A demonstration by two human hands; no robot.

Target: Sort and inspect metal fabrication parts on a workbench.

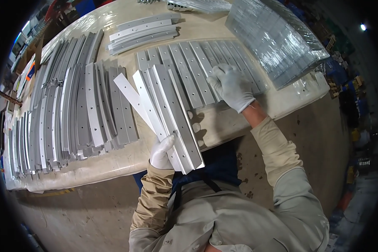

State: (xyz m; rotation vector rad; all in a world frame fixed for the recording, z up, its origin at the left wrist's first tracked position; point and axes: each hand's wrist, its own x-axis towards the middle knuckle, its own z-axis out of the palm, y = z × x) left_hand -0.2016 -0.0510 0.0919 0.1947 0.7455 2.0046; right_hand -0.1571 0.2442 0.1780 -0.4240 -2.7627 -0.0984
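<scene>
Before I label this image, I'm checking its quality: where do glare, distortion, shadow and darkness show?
Head view: the table edges bow and the corners go black; glare streaks the wrapped stack; a lamp glares at upper right, amid dim, indistinct background; a shadow falls on the table right of the held strips, which look fairly sharp.

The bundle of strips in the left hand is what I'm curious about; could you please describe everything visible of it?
The bundle of strips consists of several long, silvery-grey profiles that look like metal, with small round holes along flat faces and raised edges. Most lie roughly side by side; one slants away, its far end jutting out left. The gloved left hand grips it near the lower end, thumb on top, fingertips showing past the right edge. It slants from upper left to lower right.
</scene>
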